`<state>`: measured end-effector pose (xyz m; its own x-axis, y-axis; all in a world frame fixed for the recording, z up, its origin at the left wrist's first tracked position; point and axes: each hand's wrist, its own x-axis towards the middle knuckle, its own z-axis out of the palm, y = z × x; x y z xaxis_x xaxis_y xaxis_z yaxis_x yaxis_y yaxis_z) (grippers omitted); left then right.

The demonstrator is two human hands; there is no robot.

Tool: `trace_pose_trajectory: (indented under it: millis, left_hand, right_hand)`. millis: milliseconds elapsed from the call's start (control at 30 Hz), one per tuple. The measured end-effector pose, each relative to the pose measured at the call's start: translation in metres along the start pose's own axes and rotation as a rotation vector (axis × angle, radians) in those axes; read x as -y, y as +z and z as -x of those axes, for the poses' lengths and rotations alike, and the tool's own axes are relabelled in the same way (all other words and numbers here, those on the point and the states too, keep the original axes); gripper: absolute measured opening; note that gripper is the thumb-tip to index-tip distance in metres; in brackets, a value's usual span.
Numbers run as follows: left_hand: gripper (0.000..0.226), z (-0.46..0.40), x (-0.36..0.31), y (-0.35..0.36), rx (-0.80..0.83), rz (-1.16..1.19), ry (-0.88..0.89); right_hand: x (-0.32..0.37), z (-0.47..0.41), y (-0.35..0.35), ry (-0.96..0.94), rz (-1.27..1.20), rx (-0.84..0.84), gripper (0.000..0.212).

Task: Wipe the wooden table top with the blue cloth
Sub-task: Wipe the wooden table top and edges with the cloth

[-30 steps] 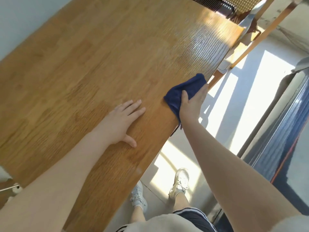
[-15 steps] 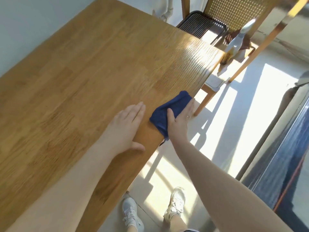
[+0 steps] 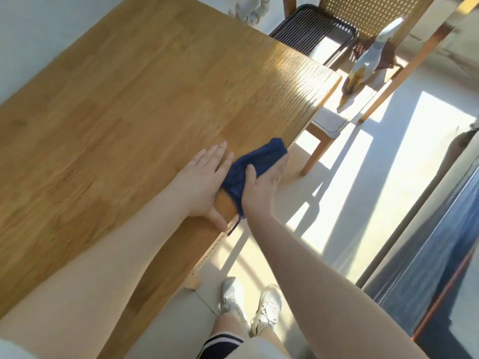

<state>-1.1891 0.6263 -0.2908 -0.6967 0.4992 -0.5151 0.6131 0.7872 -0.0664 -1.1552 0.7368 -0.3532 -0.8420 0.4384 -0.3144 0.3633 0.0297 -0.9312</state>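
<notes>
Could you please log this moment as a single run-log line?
right hand: pressing blue cloth at table edge | left hand: flat on top, beside cloth

You have one view only, worn on your head, looking forward and steeply down from close above the wooden table top [image 3: 124, 120]. It is tilted, so the table edge runs diagonally, with the floor [image 3: 375, 182] at right.
</notes>
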Motion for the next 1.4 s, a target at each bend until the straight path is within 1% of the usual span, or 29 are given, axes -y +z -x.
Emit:
trace_pose_trajectory:
  millis: [133,200,267,333,400,467,500,600,667,733,900,1000,1033,1067,1100,1167,1233,1300,1333,1400]
  left_hand:
    - [0.149,-0.003,0.003,0.004,0.007,0.000,0.017]
    - [0.148,-0.004,0.001,0.003,0.026,-0.019,0.018]
    - [0.143,-0.003,-0.003,-0.006,0.060,-0.052,0.038]
    - [0.129,-0.008,0.000,-0.020,0.085,-0.044,0.059]
    - [0.105,-0.020,0.010,-0.038,0.036,-0.011,0.112]
    - [0.083,-0.035,0.021,-0.056,-0.039,-0.017,0.174]
    - [0.079,-0.043,0.024,-0.063,-0.068,-0.023,0.202]
    - [0.079,-0.067,0.027,-0.080,-0.104,-0.014,0.208]
    - [0.080,-0.083,0.029,-0.088,-0.126,0.037,0.194]
    - [0.082,-0.099,0.033,-0.093,-0.155,0.104,0.164]
    - [0.087,-0.137,0.036,-0.106,-0.147,0.278,0.024]
    - [0.090,-0.163,0.040,-0.117,-0.110,0.414,-0.138]
    - [0.092,-0.171,0.042,-0.121,-0.114,0.426,-0.181]
    - [0.095,-0.178,0.044,-0.123,-0.124,0.412,-0.214]
    - [0.099,-0.185,0.046,-0.126,-0.130,0.382,-0.237]
    - [0.111,-0.199,0.052,-0.132,-0.101,0.351,-0.281]
    - [0.123,-0.208,0.056,-0.134,-0.035,0.380,-0.364]
    - [0.130,-0.214,0.055,-0.135,0.012,0.392,-0.428]
    - [0.132,-0.217,0.053,-0.135,0.027,0.377,-0.446]
    - [0.134,-0.220,0.050,-0.135,0.039,0.340,-0.491]
  right_hand:
    - [0.015,-0.063,-0.027,-0.066,0.061,-0.063,0.071]
    - [0.016,-0.074,-0.032,-0.079,0.065,-0.074,0.071]
    - [0.012,-0.065,-0.030,-0.053,0.080,-0.075,0.072]
    - [0.009,-0.040,-0.023,-0.023,0.134,-0.063,0.071]
    - [0.011,-0.023,-0.015,-0.006,0.157,-0.059,0.072]
    - [0.016,-0.040,-0.014,-0.008,0.156,-0.086,0.073]
    - [0.021,-0.060,-0.018,-0.002,0.142,-0.122,0.073]
    - [0.044,-0.132,-0.043,0.074,0.044,-0.238,0.072]
    - [0.053,-0.159,-0.056,0.091,0.084,-0.251,0.072]
    - [0.052,-0.160,-0.058,0.062,0.143,-0.233,0.072]
    - [0.031,-0.118,-0.041,-0.024,0.234,-0.171,0.069]
    - [0.041,-0.156,-0.050,-0.017,0.292,-0.195,0.070]
    - [0.049,-0.175,-0.058,0.001,0.291,-0.202,0.071]
    - [0.055,-0.195,-0.068,0.002,0.309,-0.179,0.072]
    - [0.059,-0.213,-0.079,-0.037,0.367,-0.122,0.072]
    - [0.066,-0.239,-0.103,-0.211,0.594,0.079,0.070]
    - [0.075,-0.261,-0.117,-0.379,0.793,0.326,0.067]
    - [0.090,-0.284,-0.110,-0.459,0.909,0.579,0.070]
    - [0.098,-0.297,-0.098,-0.504,0.915,0.689,0.073]
    - [0.110,-0.316,-0.062,-0.599,0.894,0.835,0.076]
